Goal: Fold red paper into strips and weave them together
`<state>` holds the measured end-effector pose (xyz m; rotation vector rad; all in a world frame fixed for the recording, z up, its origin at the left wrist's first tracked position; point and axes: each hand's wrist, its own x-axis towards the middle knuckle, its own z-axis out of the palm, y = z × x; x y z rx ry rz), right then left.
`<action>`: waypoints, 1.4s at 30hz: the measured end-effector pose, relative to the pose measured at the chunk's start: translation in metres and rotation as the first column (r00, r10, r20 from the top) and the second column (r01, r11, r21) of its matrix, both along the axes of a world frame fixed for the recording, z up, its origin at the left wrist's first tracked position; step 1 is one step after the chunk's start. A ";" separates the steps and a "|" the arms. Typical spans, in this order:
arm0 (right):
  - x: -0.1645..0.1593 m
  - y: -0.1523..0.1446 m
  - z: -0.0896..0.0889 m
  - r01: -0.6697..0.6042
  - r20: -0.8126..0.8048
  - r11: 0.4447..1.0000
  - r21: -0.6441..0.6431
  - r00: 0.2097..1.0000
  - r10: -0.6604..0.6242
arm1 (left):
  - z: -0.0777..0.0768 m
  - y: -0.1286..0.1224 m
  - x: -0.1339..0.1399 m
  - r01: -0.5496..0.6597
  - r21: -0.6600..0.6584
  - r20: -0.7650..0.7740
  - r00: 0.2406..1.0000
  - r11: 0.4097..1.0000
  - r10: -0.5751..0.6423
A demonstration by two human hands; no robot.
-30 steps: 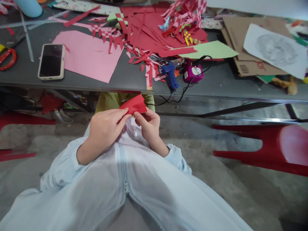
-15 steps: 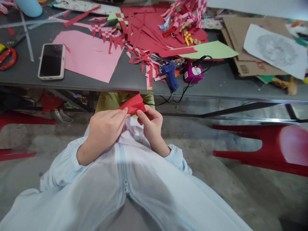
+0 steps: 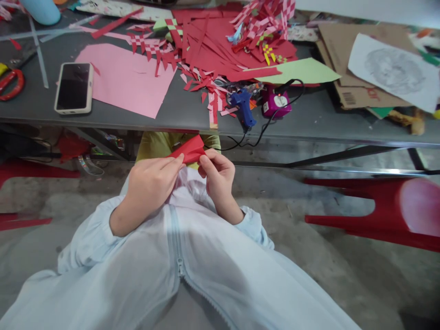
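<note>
A folded piece of red paper [image 3: 189,149] is held above my lap, just in front of the table edge. My left hand [image 3: 151,181] is closed on its left part, with the fingers lying along the lower edge. At the right end, my right hand [image 3: 218,172] pinches a corner between thumb and fingers. The underside of the paper and some fingertips are hidden. Beyond my hands on the table lie a blue glue gun [image 3: 243,107] and red and pink paper strips [image 3: 213,107].
On the dark table [image 3: 192,121] are a phone [image 3: 74,87], a pink sheet [image 3: 134,82], scissors [image 3: 12,85], a heap of red paper [image 3: 209,41], a purple plug block [image 3: 276,103] with a black cable, and cardboard [image 3: 364,87]. Red stools [image 3: 381,208] stand on both sides.
My right hand has shifted slightly to the right, and the right corner of the red paper is drawn out with it. My left hand has barely moved.
</note>
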<state>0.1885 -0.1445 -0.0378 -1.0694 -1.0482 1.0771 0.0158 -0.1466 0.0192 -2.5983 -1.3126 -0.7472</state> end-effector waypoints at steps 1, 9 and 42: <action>0.000 0.000 0.000 0.014 -0.028 1.000 0.010 1.000 -0.013 | 0.000 0.000 0.000 0.003 0.004 0.002 1.000 1.000 -0.003; 0.004 0.000 0.003 0.035 -0.168 0.998 0.055 0.986 -0.026 | -0.002 0.000 0.001 0.027 0.055 0.014 1.000 0.998 -0.028; 0.051 -0.005 0.068 -0.422 0.789 0.712 0.562 0.531 -0.308 | 0.019 0.007 0.011 0.310 -0.005 0.155 0.939 0.951 -0.305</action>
